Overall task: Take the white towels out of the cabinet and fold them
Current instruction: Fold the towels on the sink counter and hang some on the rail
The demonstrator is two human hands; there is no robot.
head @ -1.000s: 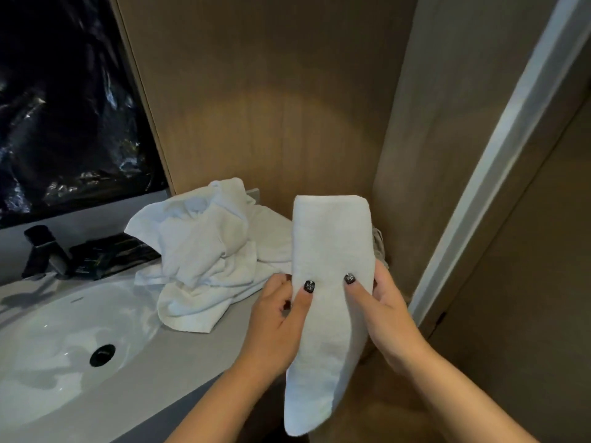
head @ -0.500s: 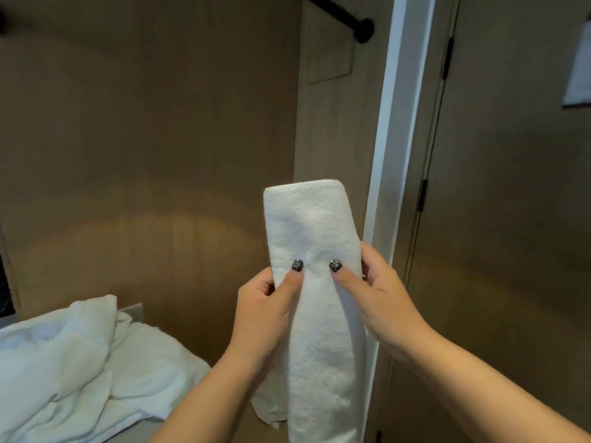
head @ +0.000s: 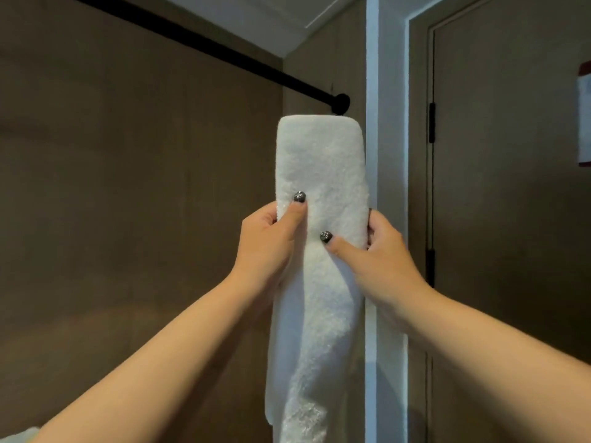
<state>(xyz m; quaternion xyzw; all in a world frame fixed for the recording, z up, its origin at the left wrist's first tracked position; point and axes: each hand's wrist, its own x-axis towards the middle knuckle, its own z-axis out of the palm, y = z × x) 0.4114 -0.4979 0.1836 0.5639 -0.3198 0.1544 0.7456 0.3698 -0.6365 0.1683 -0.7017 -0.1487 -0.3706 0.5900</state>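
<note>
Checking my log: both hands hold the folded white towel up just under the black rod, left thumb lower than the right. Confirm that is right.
One detail is wrong: the head view shows the left hand's thumb higher than the right hand's. Both do hold the folded white towel just under the black rod.

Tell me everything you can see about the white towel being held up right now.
The white towel looks like thick, nubby terry cloth, folded into a long narrow strip. It is held upright in the air, its rounded folded end on top, just below the end of a black rod. The lower part hangs down loosely with a slight twist and runs out of view. The left hand and right hand grip its side edges, thumbs pressing on the front. Nothing else visibly touches it.
</note>
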